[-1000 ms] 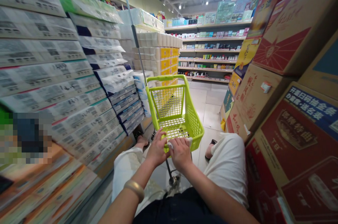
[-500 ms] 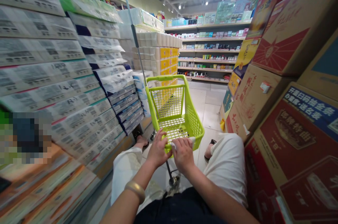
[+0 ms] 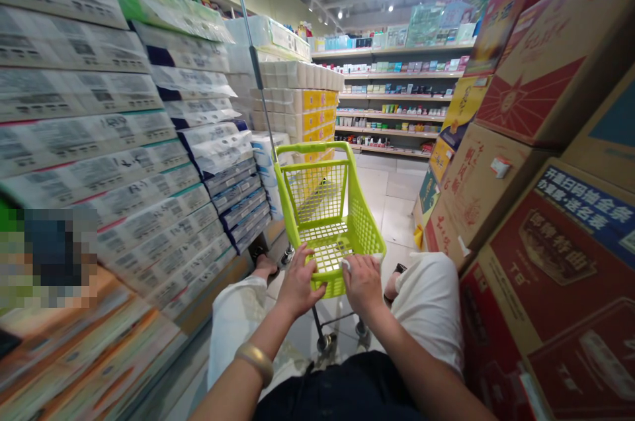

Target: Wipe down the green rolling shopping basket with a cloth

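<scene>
A small lime-green shopping cart (image 3: 325,209) stands in the aisle in front of me, its basket bare. My left hand (image 3: 299,283) grips the near rim of the basket, fingers curled over the edge. My right hand (image 3: 363,282) presses a white cloth (image 3: 364,262) against the same rim, further right. A gold bangle (image 3: 254,357) sits on my left wrist. My knees in white trousers flank the cart's wheels (image 3: 325,341).
Stacked tissue packs (image 3: 124,163) line the left side. Large red and brown cartons (image 3: 536,163) crowd the right. A thin metal pole (image 3: 251,50) rises behind the cart. Product shelves (image 3: 397,103) stand at the far end across a tiled floor (image 3: 391,199).
My right hand has slid rightward along the cart's near rim with the white cloth. The left hand stayed on the rim.
</scene>
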Demonstrator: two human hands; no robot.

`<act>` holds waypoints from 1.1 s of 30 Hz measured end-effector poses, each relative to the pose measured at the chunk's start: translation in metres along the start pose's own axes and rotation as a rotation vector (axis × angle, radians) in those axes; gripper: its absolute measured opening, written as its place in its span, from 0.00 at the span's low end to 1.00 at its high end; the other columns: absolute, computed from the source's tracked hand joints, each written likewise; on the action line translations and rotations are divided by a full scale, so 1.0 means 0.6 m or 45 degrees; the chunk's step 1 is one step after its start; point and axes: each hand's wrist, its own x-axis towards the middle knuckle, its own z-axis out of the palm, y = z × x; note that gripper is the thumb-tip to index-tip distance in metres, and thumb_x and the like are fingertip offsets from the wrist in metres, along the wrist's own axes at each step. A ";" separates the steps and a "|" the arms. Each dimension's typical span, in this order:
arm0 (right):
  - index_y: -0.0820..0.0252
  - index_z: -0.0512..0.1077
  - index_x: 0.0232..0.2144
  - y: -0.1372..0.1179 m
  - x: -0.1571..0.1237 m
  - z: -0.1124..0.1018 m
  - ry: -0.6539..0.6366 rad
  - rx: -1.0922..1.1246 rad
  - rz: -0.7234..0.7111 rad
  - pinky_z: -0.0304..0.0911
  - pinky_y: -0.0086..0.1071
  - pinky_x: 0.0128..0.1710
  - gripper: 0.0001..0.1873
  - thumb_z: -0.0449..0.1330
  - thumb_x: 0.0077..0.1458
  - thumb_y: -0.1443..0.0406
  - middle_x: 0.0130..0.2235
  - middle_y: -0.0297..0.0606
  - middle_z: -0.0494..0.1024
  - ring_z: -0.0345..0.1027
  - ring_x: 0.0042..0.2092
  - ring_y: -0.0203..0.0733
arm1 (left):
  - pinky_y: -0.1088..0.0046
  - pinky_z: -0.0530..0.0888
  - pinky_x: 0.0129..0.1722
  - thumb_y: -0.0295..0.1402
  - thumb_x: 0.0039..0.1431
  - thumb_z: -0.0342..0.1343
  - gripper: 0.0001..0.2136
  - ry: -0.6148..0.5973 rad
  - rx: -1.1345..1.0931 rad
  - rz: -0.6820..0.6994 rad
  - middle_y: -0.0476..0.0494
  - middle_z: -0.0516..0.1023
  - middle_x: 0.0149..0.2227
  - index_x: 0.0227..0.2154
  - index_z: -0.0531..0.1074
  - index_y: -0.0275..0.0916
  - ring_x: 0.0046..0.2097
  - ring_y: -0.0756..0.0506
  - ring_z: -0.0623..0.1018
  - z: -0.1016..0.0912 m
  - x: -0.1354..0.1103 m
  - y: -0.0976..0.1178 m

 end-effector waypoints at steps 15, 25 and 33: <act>0.57 0.70 0.36 0.087 0.008 -0.029 -0.061 0.000 -0.163 0.50 0.35 0.48 0.13 0.46 0.65 0.64 0.33 0.37 0.74 0.63 0.39 0.41 | 0.52 0.68 0.56 0.33 0.47 0.60 0.11 -0.041 0.007 0.013 0.38 0.65 0.51 0.28 0.61 0.42 0.63 0.34 0.58 -0.008 -0.008 -0.002; 0.56 0.69 0.35 -0.035 -0.015 0.015 -0.010 0.075 -0.081 0.49 0.37 0.46 0.09 0.50 0.62 0.64 0.33 0.37 0.72 0.61 0.39 0.43 | 0.51 0.67 0.57 0.33 0.45 0.59 0.10 0.021 0.006 0.047 0.37 0.66 0.50 0.28 0.63 0.41 0.62 0.33 0.59 -0.005 -0.006 -0.007; 0.57 0.70 0.37 0.051 -0.007 -0.017 -0.039 0.057 -0.209 0.50 0.35 0.46 0.12 0.47 0.64 0.64 0.33 0.37 0.73 0.62 0.38 0.41 | 0.52 0.66 0.57 0.31 0.45 0.61 0.11 -0.039 -0.011 0.075 0.39 0.66 0.52 0.28 0.63 0.41 0.62 0.34 0.59 -0.015 -0.012 -0.021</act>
